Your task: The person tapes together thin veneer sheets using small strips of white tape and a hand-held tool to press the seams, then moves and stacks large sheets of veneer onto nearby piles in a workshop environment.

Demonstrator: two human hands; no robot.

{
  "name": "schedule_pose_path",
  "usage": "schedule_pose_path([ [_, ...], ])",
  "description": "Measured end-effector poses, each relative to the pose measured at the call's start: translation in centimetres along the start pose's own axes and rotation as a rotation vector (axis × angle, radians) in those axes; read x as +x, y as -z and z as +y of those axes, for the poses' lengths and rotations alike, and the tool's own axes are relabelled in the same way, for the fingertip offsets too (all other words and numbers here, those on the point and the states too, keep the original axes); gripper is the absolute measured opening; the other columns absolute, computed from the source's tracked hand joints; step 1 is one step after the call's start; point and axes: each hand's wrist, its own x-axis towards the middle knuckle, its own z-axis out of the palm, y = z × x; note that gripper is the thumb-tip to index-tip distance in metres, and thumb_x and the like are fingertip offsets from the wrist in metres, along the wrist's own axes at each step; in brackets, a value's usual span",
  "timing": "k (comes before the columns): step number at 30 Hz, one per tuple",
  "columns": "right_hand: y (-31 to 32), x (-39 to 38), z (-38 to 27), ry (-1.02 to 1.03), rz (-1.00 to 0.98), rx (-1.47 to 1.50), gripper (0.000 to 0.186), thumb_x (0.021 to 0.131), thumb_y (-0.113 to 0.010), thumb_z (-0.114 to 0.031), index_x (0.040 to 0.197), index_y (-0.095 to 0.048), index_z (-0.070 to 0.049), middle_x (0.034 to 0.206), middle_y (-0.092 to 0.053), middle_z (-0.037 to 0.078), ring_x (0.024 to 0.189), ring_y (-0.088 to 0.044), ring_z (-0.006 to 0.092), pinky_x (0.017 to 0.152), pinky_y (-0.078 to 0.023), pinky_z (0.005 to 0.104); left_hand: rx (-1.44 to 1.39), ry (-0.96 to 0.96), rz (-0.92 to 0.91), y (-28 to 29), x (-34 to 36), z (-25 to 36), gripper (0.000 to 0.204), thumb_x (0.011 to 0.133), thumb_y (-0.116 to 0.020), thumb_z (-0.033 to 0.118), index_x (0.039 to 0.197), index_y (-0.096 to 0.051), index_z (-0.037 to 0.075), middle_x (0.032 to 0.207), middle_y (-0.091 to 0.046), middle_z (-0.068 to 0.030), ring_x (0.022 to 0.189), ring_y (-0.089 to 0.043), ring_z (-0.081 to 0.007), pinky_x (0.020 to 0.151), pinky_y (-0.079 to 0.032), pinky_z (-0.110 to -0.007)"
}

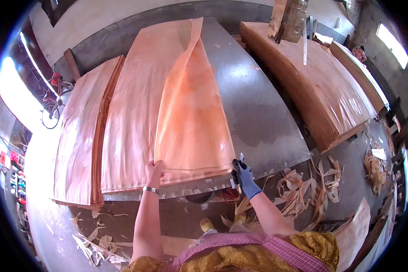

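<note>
A thin, wide orange wood veneer sheet (192, 122) stretches away from me over the grey metal tabletop (254, 99). My left hand (154, 173), bare with a metal band at the wrist, pinches its near left corner. At the near right corner, my right hand (245, 177), in a blue-grey glove with dark fingertips, is closed on the edge. A small pale piece shows by those fingers; its kind is unclear. The sheet narrows into a raised fold toward its far end. Beneath it and to its left lies paler pink veneer (129, 122), flat on the table.
A veneer stack (81, 136) stands at the left; a thicker stack (313, 81) lies beyond the table at the right. Torn veneer scraps (303, 190) litter the floor, with more at lower left. A bicycle (51, 113) stands far left. Another person (359, 53) is at the far right.
</note>
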Motion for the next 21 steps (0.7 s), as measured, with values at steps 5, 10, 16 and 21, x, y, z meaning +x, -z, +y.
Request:
schedule_pose_path([
  [5, -1.0, 0.0, 0.7, 0.292, 0.105, -0.331, 0.027, 0.091, -0.066, -0.038, 0.091, -0.062, -0.011, 0.057, -0.054, 0.000, 0.042, -0.048, 0.0087, 0.038, -0.036, 0.0287, -0.054, 0.006, -0.036, -0.3, 1.1, -2.0, 0.024, 0.080, -0.062, 0.021, 0.092, -0.062, 0.001, 0.077, -0.062, -0.0050, 0.061, -0.059, -0.0138, 0.046, -0.048, -0.027],
  [10, -1.1, -0.7, -0.2, 0.088, 0.032, -0.236, 0.027, 0.091, -0.065, -0.038, 0.083, -0.057, -0.013, 0.055, -0.052, -0.001, 0.039, -0.045, 0.0087, 0.037, -0.035, 0.0247, 0.000, 0.208, -0.098, 0.7, 1.1, -4.0, 0.024, 0.080, -0.062, 0.018, 0.095, -0.060, 0.000, 0.077, -0.062, -0.0060, 0.058, -0.061, -0.0174, 0.043, -0.051, -0.032],
  [16, -1.1, -0.8, 0.2, 0.076, -0.016, -0.167, 0.022, 0.090, -0.066, -0.039, 0.089, -0.062, -0.017, 0.055, -0.053, -0.002, 0.038, -0.044, 0.0094, 0.036, -0.034, 0.0259, -0.079, 0.188, -0.260, 0.4, 0.6, -4.1, 0.025, 0.081, -0.064, 0.020, 0.096, -0.059, 0.000, 0.078, -0.062, -0.0068, 0.059, -0.063, -0.0190, 0.045, -0.051, -0.031],
  [21, -2.8, -2.1, -0.7, -0.028, -0.047, -0.070, 0.023, 0.089, -0.068, -0.039, 0.090, -0.060, -0.017, 0.057, -0.052, -0.003, 0.039, -0.045, 0.0096, 0.037, -0.034, 0.0258, -0.074, 0.208, -0.236, 0.7, 0.9, -4.9, 0.025, 0.082, -0.064, 0.020, 0.098, -0.058, 0.001, 0.079, -0.062, -0.0066, 0.059, -0.063, -0.0192, 0.045, -0.051, -0.032],
])
